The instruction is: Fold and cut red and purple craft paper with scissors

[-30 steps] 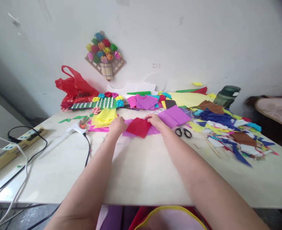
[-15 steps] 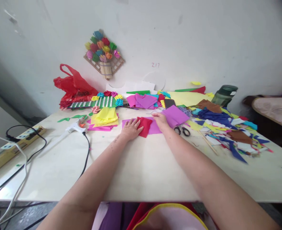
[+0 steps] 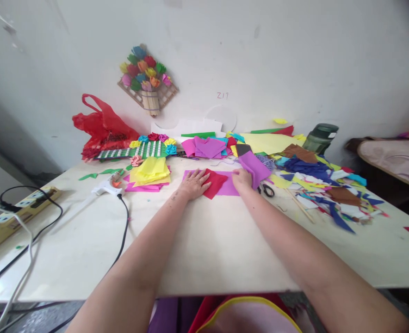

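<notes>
A long purple paper strip (image 3: 227, 186) lies across the table, with a red paper piece (image 3: 213, 185) resting on it. My left hand (image 3: 193, 184) presses flat on the left end of the purple strip, its fingertips touching the edge of the red piece. With fingers curled, my right hand (image 3: 242, 179) grips the purple paper farther right, where its end stands folded up beyond the hand. Black-handled scissors (image 3: 268, 190) lie just right of that hand, partly hidden. Yellow crepe paper (image 3: 151, 170) sits on pink sheets to the left.
A glue gun (image 3: 108, 185) with its cable and a power strip (image 3: 27, 208) are at the left. Paper scraps (image 3: 329, 185) and a wooden stick (image 3: 300, 206) cover the right side. A green bottle (image 3: 319, 138), a phone (image 3: 243, 149) and a red bag (image 3: 103, 122) stand or lie behind.
My right hand has curled more tightly on the purple paper and come slightly right and nearer. The raised purple end has tilted more upright. My left hand stays flat; the view has shifted a little.
</notes>
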A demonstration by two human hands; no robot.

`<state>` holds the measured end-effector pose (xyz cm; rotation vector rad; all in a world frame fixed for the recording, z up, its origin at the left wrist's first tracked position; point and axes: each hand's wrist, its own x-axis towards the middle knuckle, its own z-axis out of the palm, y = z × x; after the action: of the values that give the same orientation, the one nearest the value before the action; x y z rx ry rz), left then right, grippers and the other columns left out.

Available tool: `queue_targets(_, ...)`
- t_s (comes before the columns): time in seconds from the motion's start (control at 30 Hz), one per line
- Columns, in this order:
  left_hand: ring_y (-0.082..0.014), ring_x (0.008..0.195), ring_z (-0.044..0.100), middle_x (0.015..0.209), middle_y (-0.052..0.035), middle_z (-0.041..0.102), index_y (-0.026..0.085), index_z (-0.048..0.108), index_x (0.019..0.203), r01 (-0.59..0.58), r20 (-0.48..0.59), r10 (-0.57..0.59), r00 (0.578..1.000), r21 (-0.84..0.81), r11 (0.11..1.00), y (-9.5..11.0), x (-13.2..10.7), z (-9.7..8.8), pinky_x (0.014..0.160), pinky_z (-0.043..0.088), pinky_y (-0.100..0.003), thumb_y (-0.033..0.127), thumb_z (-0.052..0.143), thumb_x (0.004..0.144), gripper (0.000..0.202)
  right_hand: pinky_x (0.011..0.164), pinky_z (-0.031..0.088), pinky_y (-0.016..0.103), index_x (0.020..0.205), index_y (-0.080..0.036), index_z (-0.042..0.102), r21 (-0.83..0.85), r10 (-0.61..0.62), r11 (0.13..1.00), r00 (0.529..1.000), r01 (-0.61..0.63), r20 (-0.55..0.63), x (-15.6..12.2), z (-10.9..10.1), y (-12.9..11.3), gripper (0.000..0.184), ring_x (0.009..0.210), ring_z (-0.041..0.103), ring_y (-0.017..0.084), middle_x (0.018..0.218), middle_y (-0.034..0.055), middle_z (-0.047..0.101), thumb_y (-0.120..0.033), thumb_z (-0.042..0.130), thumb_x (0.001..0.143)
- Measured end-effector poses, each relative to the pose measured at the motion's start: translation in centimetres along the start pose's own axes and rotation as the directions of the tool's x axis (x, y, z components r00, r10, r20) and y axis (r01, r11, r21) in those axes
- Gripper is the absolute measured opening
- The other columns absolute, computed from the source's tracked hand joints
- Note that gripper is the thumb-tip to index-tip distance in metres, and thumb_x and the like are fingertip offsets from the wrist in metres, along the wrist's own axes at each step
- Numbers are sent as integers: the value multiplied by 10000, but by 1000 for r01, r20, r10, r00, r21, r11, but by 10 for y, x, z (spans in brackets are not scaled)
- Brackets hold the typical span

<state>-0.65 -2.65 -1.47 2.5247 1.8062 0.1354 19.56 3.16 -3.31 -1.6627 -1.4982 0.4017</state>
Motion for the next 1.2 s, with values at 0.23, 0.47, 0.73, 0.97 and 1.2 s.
queue_targets(0.23,-178,1369,131,1490,-27,182,236,259,1412,-8,-9,7,1000,-17,1000,6,-1,0,1093,74,-417,486,186,895,578,962,306,438,983,-127,649,-129,-72,990,994,61,-78,-6,-10,-10,307,1080,483,299,1094,161,593,-157,508,712)
queue_targets(0.47,-183,1367,139,1482,-26,214,210,283,1403,1,-21,-1,1000,3,1000,12,-3,-1,1095,60,-418,480,184,898,581,1040,259,321,1177,-112,557,-53,-484,858,839,511,247,-6,21,-53,382,1216,409,214,1295,116,492,-234,420,842)
queue_targets(0.73,-251,1237,384,1339,-121,453,164,491,1241,460,-331,-493,805,-178,870,-1,-8,-16,1000,303,-406,348,336,862,449,1072,188,400,1299,-131,452,-165,-396,843,799,511,453,-13,50,-35,461,1314,289,258,1409,128,372,-337,376,894)
queue_targets(0.97,-318,967,563,1034,-200,620,99,612,999,672,-121,-731,671,-318,669,-6,-10,-29,792,428,-412,449,611,679,474,1075,164,429,1300,-162,455,-168,-461,799,767,578,447,-17,45,-39,444,1313,281,259,1417,107,364,-296,388,883)
queue_targets(1.2,-276,902,600,926,-123,666,171,654,841,579,-110,-689,717,-455,676,-3,1,-29,733,438,-358,379,583,706,258,1054,198,390,1233,-170,515,-29,-614,757,726,653,308,-22,32,-46,402,1248,355,232,1326,102,469,-305,418,867)
